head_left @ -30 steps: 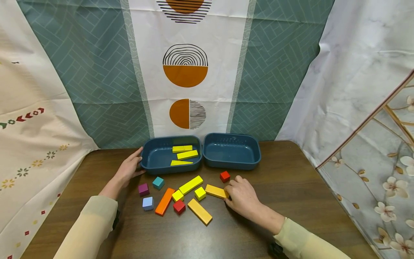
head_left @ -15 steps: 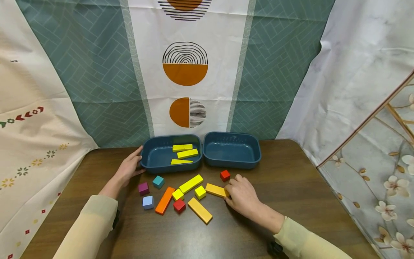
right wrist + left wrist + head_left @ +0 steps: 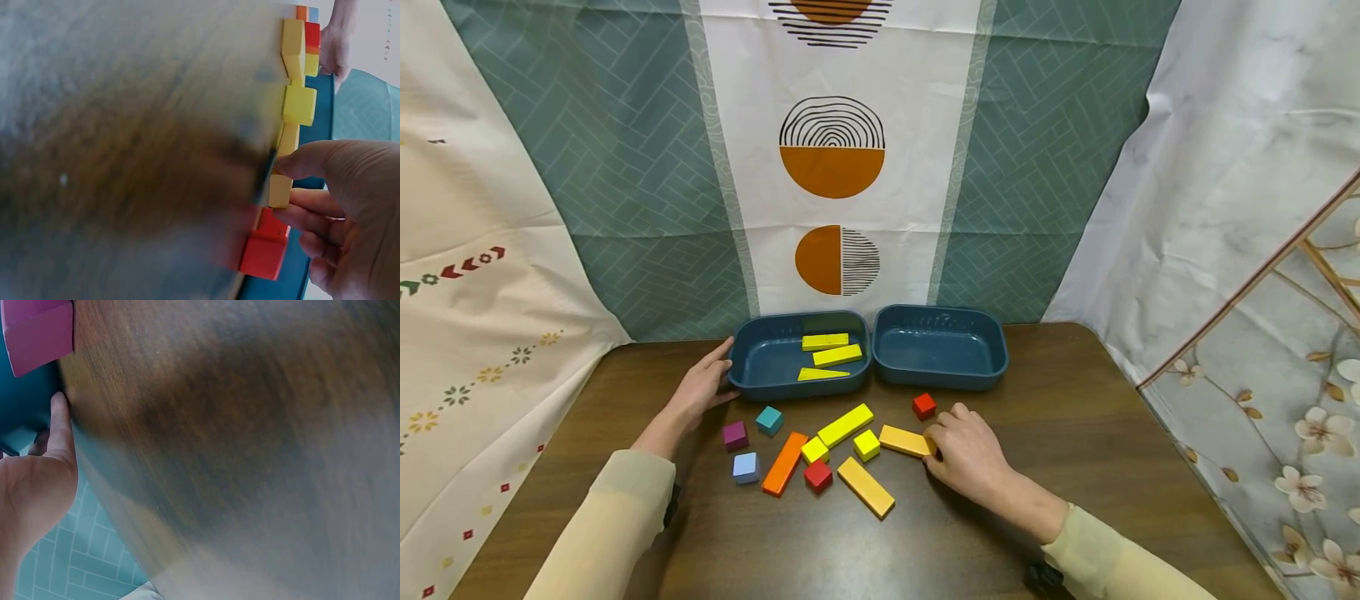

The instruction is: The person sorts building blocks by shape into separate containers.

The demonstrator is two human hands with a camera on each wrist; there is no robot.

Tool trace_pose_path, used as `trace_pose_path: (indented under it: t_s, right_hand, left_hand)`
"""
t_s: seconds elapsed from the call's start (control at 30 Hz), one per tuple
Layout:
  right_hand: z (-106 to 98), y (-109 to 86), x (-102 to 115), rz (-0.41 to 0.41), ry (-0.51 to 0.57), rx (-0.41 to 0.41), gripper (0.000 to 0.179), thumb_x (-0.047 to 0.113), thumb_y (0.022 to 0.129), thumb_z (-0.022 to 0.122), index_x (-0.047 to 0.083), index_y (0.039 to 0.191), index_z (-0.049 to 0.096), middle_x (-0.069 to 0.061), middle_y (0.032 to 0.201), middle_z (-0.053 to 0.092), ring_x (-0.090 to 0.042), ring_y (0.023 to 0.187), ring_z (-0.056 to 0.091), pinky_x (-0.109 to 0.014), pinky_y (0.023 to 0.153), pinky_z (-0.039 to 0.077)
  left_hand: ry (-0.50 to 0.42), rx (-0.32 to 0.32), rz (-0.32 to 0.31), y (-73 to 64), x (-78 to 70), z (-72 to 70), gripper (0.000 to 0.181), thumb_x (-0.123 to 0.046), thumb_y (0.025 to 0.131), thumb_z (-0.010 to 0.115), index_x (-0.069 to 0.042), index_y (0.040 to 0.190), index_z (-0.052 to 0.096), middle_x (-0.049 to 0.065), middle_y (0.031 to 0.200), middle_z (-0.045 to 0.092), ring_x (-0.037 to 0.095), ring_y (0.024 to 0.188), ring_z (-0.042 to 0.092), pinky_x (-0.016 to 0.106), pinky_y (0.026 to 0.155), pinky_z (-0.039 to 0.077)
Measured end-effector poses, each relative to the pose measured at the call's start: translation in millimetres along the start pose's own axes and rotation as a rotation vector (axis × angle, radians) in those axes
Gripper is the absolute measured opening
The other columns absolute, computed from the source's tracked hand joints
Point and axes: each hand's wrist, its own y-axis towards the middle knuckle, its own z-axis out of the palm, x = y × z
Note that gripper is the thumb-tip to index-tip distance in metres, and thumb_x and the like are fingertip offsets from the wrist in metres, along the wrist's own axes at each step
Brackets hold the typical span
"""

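Note:
My right hand (image 3: 967, 450) pinches the right end of an orange-yellow wooden block (image 3: 904, 441) lying on the table. In the right wrist view, thumb and fingers stand on either side of that block (image 3: 280, 191). A red cube (image 3: 924, 406) sits just behind it, and a yellow cube (image 3: 867, 445) stands off its left end. My left hand (image 3: 698, 387) rests against the left end of the left blue bin (image 3: 775, 389), its fingers fairly straight. The left wrist view shows the thumb (image 3: 60, 422) extended against the bin's wall. Three yellow blocks (image 3: 837, 356) lie in this bin.
A second blue bin (image 3: 936, 377) stands right of the first. Loose on the table (image 3: 760, 550) are another orange-yellow block (image 3: 867, 487), a yellow block (image 3: 846, 425), an orange block (image 3: 785, 463), and purple (image 3: 735, 436), teal (image 3: 769, 421), light-blue (image 3: 746, 468), red (image 3: 818, 476) and yellow (image 3: 815, 451) cubes.

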Motion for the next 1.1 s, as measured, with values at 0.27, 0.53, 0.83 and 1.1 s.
trace_pose_path:
  t_s: [0.27, 0.53, 0.83, 1.1]
  right_hand:
    - [-11.6, -1.4, -8.5, -0.004, 0.045, -0.076, 0.023, 0.027, 0.075, 0.086, 0.013, 0.093, 0.08, 0.003, 0.085, 0.067, -0.018, 0.079, 0.044, -0.031, 0.069, 0.041]
    - [-25.2, 5.4, -15.6, 0.013, 0.074, -0.132, 0.026, 0.026, 0.074, 0.086, 0.011, 0.094, 0.079, 0.002, 0.082, 0.066, -0.019, 0.081, 0.045, -0.033, 0.071, 0.042]
    - [-42.2, 21.4, -21.5, 0.05, 0.079, -0.188, 0.026, 0.025, 0.076, 0.088, 0.01, 0.096, 0.08, 0.0, 0.084, 0.068, -0.02, 0.08, 0.045, -0.031, 0.068, 0.039]
    - [-50.2, 38.4, -24.1, 0.069, 0.087, -0.192, 0.021, 0.022, 0.079, 0.083, 0.011, 0.097, 0.08, -0.001, 0.085, 0.068, -0.02, 0.077, 0.044, -0.03, 0.067, 0.038]
  left_hand:
    - [-0.005, -0.005, 0.001, 0.4, -0.5, 0.5, 0.057, -0.022, 0.112, 0.028, -0.028, 0.166, 0.01, 0.017, 0.17, 0.004, 0.045, 0.146, 0.032, 0.059, 0.107, 0.04]
    - [-0.004, -0.012, -0.005, 0.6, 0.3, 0.8, 0.057, -0.022, 0.112, 0.028, -0.028, 0.165, 0.01, 0.017, 0.17, 0.006, 0.044, 0.146, 0.032, 0.059, 0.107, 0.041]
    - [0.004, -0.012, -0.008, 0.4, 0.3, 0.9, 0.057, -0.023, 0.112, 0.029, -0.028, 0.165, 0.011, 0.018, 0.17, 0.006, 0.044, 0.146, 0.033, 0.058, 0.107, 0.041]
    - [0.013, -0.012, -0.001, -2.6, -1.4, 1.6, 0.057, -0.023, 0.112, 0.03, -0.027, 0.166, 0.011, 0.019, 0.169, 0.008, 0.043, 0.144, 0.035, 0.057, 0.106, 0.043]
